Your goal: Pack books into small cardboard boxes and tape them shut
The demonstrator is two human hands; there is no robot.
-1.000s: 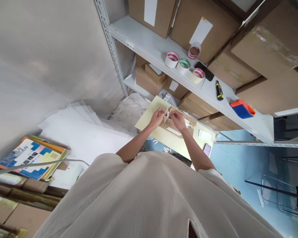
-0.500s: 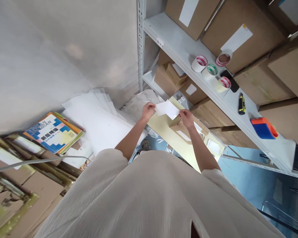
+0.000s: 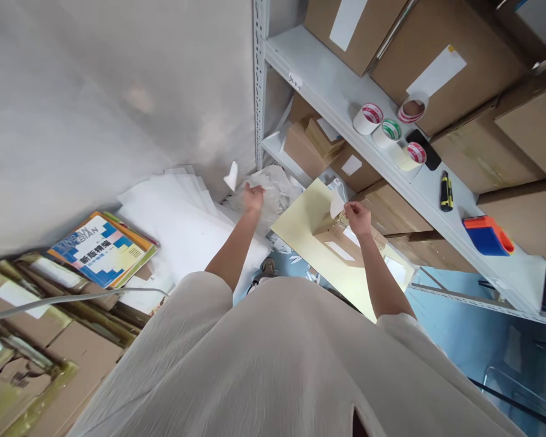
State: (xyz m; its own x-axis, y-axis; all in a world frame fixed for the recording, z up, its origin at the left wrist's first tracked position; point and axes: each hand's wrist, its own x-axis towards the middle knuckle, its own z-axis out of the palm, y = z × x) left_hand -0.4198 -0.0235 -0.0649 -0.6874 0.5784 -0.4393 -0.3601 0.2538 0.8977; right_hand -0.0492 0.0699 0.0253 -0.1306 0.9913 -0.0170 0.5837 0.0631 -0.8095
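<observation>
My right hand [image 3: 358, 218] pinches a white label [image 3: 337, 203] by its edge, above the yellowish tabletop [image 3: 298, 224]. Close below it lies a cardboard box [image 3: 339, 243] with white labels on it. My left hand [image 3: 253, 197] is stretched out toward the wall with its fingers apart and nothing in them. Just beyond those fingers, a curled scrap of white paper [image 3: 231, 176] hangs in the air, touching nothing that I can see. Crumpled white plastic [image 3: 273, 182] lies behind the left hand.
On the right, a grey shelf [image 3: 318, 67] bears cardboard boxes, tape rolls [image 3: 367, 118], a yellow-black cutter [image 3: 446, 193] and an orange-blue tape dispenser [image 3: 488, 235]. White sheets [image 3: 177, 218], books [image 3: 102, 249] and flattened cartons [image 3: 82, 346] lie on the left. Paper scraps litter the floor.
The white paper stretched between both hands has come apart. My left hand has moved left and let go of the curled scrap; my right hand has moved slightly right with the label.
</observation>
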